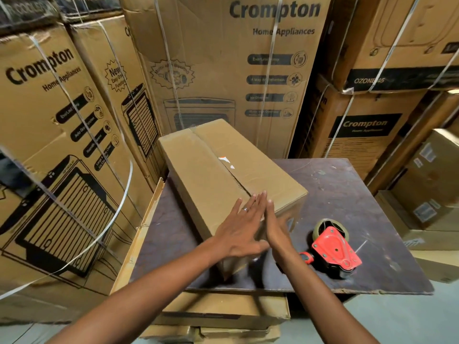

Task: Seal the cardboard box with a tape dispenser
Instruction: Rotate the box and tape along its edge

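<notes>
Hands are lying flat on the cardboard box [223, 180]: left hand [239, 232] fingers spread, right hand [277, 227] fingers pressed together, probably holding the flaps shut. Just right of the box, the tape dispenser [335, 249] is lying unheld.

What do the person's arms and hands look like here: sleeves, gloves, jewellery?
Both forearms are bare as far as the frame shows: no sleeves, no gloves, no watch or wristband. The left hand wears a thin silver-coloured ring on one finger. The right hand shows no ring or other marking.
</notes>
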The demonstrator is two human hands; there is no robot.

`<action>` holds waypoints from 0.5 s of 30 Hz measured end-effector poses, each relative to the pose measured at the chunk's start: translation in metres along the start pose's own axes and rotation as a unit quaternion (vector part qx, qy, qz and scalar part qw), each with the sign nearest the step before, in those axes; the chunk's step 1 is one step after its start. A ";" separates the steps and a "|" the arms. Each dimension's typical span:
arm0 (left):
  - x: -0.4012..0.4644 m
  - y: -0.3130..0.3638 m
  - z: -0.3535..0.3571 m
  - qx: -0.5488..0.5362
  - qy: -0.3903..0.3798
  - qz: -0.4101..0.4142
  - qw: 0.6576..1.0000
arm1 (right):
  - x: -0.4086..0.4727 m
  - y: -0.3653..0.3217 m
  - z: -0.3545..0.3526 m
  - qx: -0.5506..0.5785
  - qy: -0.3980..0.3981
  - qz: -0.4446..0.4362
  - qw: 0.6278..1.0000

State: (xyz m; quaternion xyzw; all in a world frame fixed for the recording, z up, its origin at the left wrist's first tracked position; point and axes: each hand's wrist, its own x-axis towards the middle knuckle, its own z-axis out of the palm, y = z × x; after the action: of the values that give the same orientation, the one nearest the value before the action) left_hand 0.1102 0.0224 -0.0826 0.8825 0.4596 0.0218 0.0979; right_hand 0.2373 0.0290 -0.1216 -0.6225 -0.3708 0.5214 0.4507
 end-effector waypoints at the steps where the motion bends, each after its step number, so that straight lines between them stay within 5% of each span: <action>1: 0.002 0.010 0.003 -0.005 0.003 -0.033 0.999 | 0.009 -0.002 0.001 -0.012 -0.010 0.012 1.000; 6: 0.029 0.040 0.007 -0.038 0.023 -0.175 0.984 | 0.049 -0.013 -0.012 -0.071 -0.074 -0.009 0.995; 12: 0.026 0.014 0.002 -0.059 0.035 -0.141 0.988 | 0.046 -0.030 -0.026 -0.049 -0.126 -0.051 0.989; 15: 0.019 -0.030 -0.003 -0.015 0.022 -0.190 0.981 | 0.050 -0.028 -0.028 -0.069 -0.128 -0.036 0.989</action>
State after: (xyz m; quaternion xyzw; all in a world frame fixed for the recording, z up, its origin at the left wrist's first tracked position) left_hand 0.0965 0.0556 -0.0869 0.7766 0.6208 0.0287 0.1033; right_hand 0.2740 0.0792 -0.1092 -0.5663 -0.4827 0.5535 0.3742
